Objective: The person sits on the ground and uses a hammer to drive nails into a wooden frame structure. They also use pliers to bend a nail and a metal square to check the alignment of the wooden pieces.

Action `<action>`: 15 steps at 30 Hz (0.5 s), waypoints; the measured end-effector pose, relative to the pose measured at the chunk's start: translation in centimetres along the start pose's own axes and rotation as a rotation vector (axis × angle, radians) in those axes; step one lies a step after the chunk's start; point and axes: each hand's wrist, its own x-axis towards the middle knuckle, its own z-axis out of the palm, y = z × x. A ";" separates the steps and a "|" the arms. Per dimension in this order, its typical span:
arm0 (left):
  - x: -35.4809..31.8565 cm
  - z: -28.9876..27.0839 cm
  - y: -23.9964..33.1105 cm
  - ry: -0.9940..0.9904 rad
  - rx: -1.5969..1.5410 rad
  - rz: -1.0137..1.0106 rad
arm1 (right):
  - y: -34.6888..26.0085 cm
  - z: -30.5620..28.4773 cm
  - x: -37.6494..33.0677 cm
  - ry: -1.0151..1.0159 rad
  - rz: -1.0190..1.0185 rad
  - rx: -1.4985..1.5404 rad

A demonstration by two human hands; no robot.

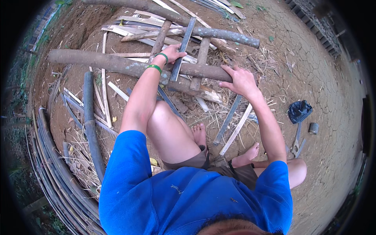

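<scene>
A dark bamboo slat (183,49) lies tilted across two wooden poles, with its near end by the closer one. My left hand (171,54), with green bands at the wrist, is closed on the slat near its middle. The near pole (205,71) runs sideways in front of me, and my right hand (241,80) grips its right end, thumb on the near side. Beyond it is the far pole (227,35). Two shorter crosspieces, a left one (159,39) and a right one (201,58), link the poles. My right palm is hidden.
Split bamboo strips (131,29) lie scattered under and beyond the frame. A thick bamboo pole (90,125) and a bundle of long bamboo (64,168) lie to my left. On the right are a black plastic bag (299,111), a small can (313,128) and flat tools (296,145).
</scene>
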 end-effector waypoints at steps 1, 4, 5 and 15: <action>0.2 0.1 -0.1 0.004 0.008 0.001 | 0.0 0.9 -0.2 0.056 0.001 -0.023; 0.1 -0.2 -0.2 -0.029 0.012 0.014 | -0.2 1.5 -0.3 0.110 -0.022 -0.075; -0.1 -0.2 -0.2 -0.029 0.017 0.014 | -0.3 1.5 -0.3 0.109 -0.017 -0.072; -0.1 0.1 -0.3 0.006 0.077 0.017 | 1.8 1.4 3.9 0.111 0.032 0.151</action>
